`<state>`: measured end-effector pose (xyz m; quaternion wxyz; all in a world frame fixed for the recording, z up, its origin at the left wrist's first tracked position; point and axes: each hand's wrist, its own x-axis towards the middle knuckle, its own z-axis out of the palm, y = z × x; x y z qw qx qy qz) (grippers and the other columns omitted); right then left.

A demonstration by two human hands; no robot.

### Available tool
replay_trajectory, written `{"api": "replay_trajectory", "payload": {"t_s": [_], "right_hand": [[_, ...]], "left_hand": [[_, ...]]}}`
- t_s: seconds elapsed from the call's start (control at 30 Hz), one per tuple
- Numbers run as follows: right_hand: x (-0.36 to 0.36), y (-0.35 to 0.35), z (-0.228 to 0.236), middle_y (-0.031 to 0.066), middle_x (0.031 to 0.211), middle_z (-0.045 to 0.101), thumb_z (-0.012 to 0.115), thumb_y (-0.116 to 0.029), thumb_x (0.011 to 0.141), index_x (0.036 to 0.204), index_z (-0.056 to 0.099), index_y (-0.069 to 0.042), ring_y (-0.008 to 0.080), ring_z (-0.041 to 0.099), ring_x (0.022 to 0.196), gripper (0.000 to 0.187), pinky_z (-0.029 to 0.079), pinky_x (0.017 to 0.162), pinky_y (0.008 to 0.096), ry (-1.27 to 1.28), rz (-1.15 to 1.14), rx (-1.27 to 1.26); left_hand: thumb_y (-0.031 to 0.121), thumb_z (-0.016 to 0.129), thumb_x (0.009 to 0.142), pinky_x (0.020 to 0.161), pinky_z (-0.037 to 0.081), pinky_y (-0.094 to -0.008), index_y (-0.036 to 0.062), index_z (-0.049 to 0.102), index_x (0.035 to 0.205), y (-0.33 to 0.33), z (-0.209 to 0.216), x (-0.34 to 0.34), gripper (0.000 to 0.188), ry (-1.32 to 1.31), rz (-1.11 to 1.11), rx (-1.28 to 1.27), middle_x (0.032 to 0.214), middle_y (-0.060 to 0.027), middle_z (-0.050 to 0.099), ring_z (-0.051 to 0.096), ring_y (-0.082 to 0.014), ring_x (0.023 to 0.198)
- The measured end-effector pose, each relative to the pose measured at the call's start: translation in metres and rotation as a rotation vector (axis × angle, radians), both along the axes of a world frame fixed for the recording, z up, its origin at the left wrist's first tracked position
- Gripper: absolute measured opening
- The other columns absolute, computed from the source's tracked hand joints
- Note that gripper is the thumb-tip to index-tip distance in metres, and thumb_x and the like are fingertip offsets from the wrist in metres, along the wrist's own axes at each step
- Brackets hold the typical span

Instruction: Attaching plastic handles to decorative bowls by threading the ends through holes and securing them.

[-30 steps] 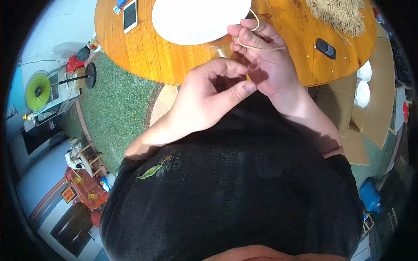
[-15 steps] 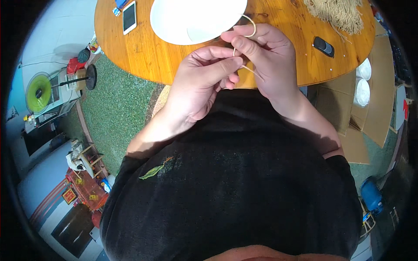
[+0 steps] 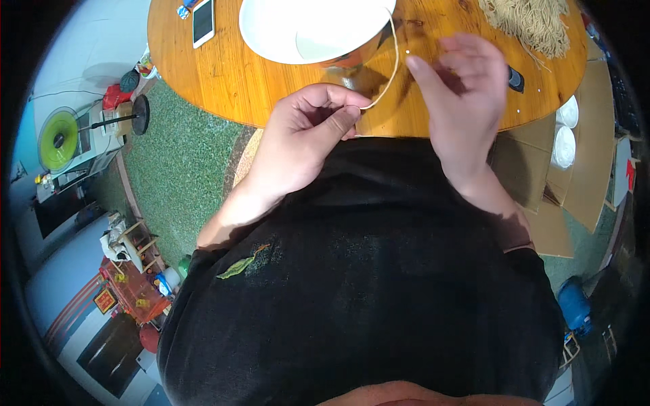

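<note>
A thin beige cord (image 3: 395, 57) is pinched between the thumb and forefinger of my left hand (image 3: 305, 139), just above the table's near edge. From that pinch the cord curves up and away to the rim of a large white bowl (image 3: 271, 37); whether it continues inside is not visible. To the right, my right hand (image 3: 467, 101) is raised above the table, slightly blurred, its thumb and fingers apart and nothing between them. A bundle of similar beige cords (image 3: 531, 24) lies at the far right of the wooden table (image 3: 223, 88).
A white phone (image 3: 203, 24) lies left of the bowl. Half hidden behind my right hand is a small dark object (image 3: 516, 80). Cardboard (image 3: 586, 149) and white round containers (image 3: 564, 145) are beyond the table's right edge. A fan (image 3: 59, 140) stands far left.
My right hand has let go of the cord and moved right, its fingers opening. The cord, looped between both hands before, now stretches from my left hand to the bowl's rim.
</note>
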<state>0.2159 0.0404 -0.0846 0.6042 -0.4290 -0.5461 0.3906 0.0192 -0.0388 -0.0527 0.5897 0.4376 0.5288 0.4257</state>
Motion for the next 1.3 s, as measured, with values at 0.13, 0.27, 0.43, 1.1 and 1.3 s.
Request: {"api": "replay_trajectory", "payload": {"t_s": [0.13, 0.27, 0.43, 1.1, 1.3], "right_hand": [[0.014, -0.018, 0.025, 0.0099, 0.111, 0.077, 0.087, -0.003, 0.084, 0.112, 0.072, -0.002, 0.0150, 0.074, 0.080, 0.032, 0.058, 0.063, 0.0251, -0.261, 0.421, 0.288], [0.009, -0.015, 0.007, 0.0097, 0.103, 0.078, 0.087, -0.005, 0.085, 0.113, 0.079, -0.004, 0.0173, 0.074, 0.079, 0.029, 0.057, 0.064, 0.0268, -0.375, 0.413, 0.420], [0.008, -0.011, 0.008, 0.0067, 0.088, 0.073, 0.081, -0.007, 0.087, 0.097, 0.078, -0.005, 0.0241, 0.072, 0.076, 0.010, 0.057, 0.066, 0.0342, -0.441, 0.419, 0.430], [-0.005, -0.006, -0.017, -0.0033, 0.081, 0.069, 0.077, -0.002, 0.093, 0.094, 0.072, -0.002, 0.0005, 0.061, 0.070, 0.006, 0.048, 0.062, 0.0186, 0.054, 0.335, 0.005], [-0.014, -0.007, -0.011, -0.0004, 0.086, 0.074, 0.078, -0.004, 0.093, 0.096, 0.074, -0.001, 0.0014, 0.064, 0.070, 0.006, 0.047, 0.058, 0.0178, 0.002, 0.309, -0.136]], "left_hand": [[0.001, 0.066, 0.105, 0.081, 0.054, -0.0222, -0.0025, 0.067, 0.121, -0.001, 0.007, 0.008, 0.016, 0.134, -0.004, 0.062, 0.096, -0.0038, 0.070, 0.065, -0.0072, 0.088], [-0.006, 0.070, 0.099, 0.079, 0.056, -0.0261, 0.0011, 0.052, 0.114, 0.001, 0.007, 0.013, 0.025, 0.407, -0.007, 0.314, 0.095, -0.0058, 0.067, 0.067, -0.0108, 0.087], [-0.005, 0.071, 0.099, 0.078, 0.058, -0.0289, 0.0007, 0.054, 0.110, 0.006, 0.006, 0.008, 0.021, 0.414, 0.003, 0.387, 0.093, -0.0080, 0.067, 0.070, -0.0151, 0.087], [0.013, 0.095, 0.075, 0.084, 0.052, -0.0324, 0.0011, 0.069, 0.116, 0.049, 0.038, -0.016, 0.050, 0.903, -0.024, 0.930, 0.110, -0.0091, 0.068, 0.064, -0.0220, 0.097], [0.014, 0.094, 0.076, 0.088, 0.055, -0.0378, 0.0077, 0.073, 0.124, 0.065, 0.049, -0.012, 0.052, 1.244, -0.141, 0.988, 0.116, -0.0102, 0.073, 0.069, -0.0277, 0.105]]}}
